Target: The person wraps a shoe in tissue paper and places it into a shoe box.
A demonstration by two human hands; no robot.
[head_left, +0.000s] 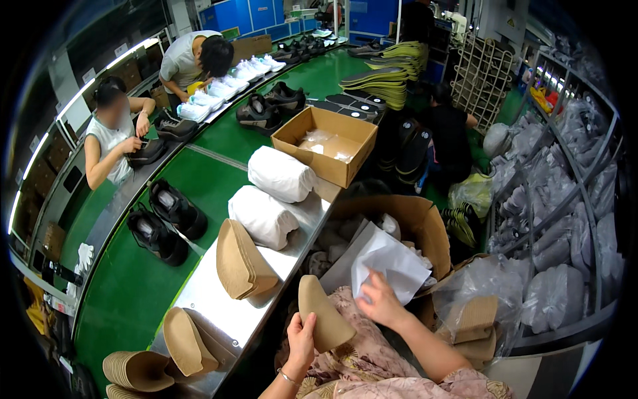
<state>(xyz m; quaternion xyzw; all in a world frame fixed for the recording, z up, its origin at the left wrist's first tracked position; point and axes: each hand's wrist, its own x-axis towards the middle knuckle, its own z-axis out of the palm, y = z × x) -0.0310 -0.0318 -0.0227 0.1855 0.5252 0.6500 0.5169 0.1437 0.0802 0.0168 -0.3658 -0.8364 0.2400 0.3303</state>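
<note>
My left hand (pixel 300 340) is closed on the lower edge of a curved brown cardboard shoe insert (pixel 322 316), held tilted above my lap. My right hand (pixel 381 299) has its fingers apart in front of a white paper sheet (pixel 393 258); whether they touch it I cannot tell. That sheet lies over an open carton (pixel 420 216) of grey-white wrapped bundles. Left of my hands, a nested stack of cardboard inserts (pixel 240 263) rests on the metal bench top (pixel 206 282). Nearer me stand a smaller group of inserts (pixel 186 340) and a deep nested stack (pixel 136 371).
Two white paper-wrapped bundles (pixel 280 174) and a shallow carton (pixel 325 143) sit farther along the bench. Black shoes (pixel 166 219) are on the green conveyor (pixel 119 286). Two people work across it; another crouches beyond the cartons. A rack of bagged items (pixel 565 219) stands right.
</note>
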